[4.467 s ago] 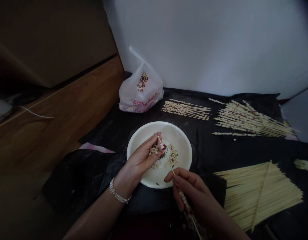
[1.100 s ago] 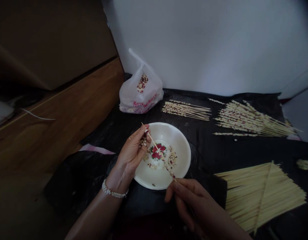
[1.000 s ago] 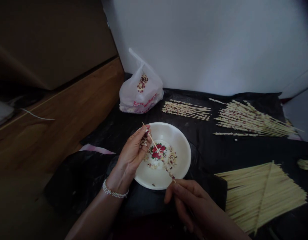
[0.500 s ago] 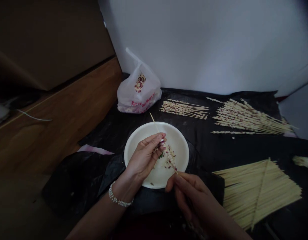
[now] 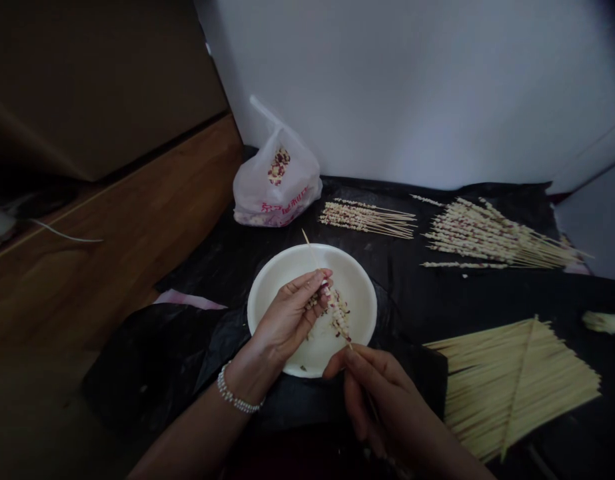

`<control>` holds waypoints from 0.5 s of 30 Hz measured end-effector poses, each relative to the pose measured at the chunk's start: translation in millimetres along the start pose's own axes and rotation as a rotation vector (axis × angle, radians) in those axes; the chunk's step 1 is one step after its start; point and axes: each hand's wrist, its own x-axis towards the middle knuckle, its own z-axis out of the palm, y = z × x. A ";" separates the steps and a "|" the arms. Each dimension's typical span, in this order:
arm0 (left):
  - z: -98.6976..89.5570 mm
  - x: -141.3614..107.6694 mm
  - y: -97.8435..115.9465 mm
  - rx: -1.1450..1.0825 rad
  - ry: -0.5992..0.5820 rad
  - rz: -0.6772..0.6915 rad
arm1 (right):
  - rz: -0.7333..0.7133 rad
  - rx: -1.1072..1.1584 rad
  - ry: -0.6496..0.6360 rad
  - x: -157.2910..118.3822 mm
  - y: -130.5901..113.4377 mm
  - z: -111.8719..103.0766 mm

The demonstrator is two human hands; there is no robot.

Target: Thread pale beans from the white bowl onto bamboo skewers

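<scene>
A bamboo skewer (image 5: 340, 317) slants over the white bowl (image 5: 260, 300), its bare pointed tip toward the bowl's far rim. Small white and dark-red pieces, like corn kernels, are threaded along its lower part. My left hand (image 5: 290, 313), with a beaded bracelet at the wrist, is closed around the skewer's middle, fingertips pinching at the pieces. Just past the bowl's near right rim, my right hand (image 5: 384, 383) grips the skewer's lower end between thumb and forefinger. More loose pieces lie in the bowl, partly hidden by my left hand.
A white plastic bag (image 5: 277, 187) of kernels stands behind the bowl. Filled skewers lie in a small bunch (image 5: 367, 218) and a larger pile (image 5: 487, 237). Bare skewers (image 5: 517, 387) are spread at right, on black plastic sheeting (image 5: 397, 293). A wooden board (image 5: 152, 227) borders the left.
My right hand has shifted slightly left, and the skewer's tip sits a little lower and further right. Both hands keep their hold.
</scene>
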 end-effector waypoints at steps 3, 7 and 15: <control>1.1 -0.4 -1.1 0.003 0.000 -0.001 | -0.019 0.001 0.027 3.3 1.8 -0.9; 1.5 0.8 -1.9 -0.019 0.002 -0.047 | 0.032 -0.004 -0.004 1.7 -1.8 -3.4; -16.0 1.6 10.8 0.006 -0.006 0.032 | 0.140 0.059 -0.152 -6.0 -8.5 -6.8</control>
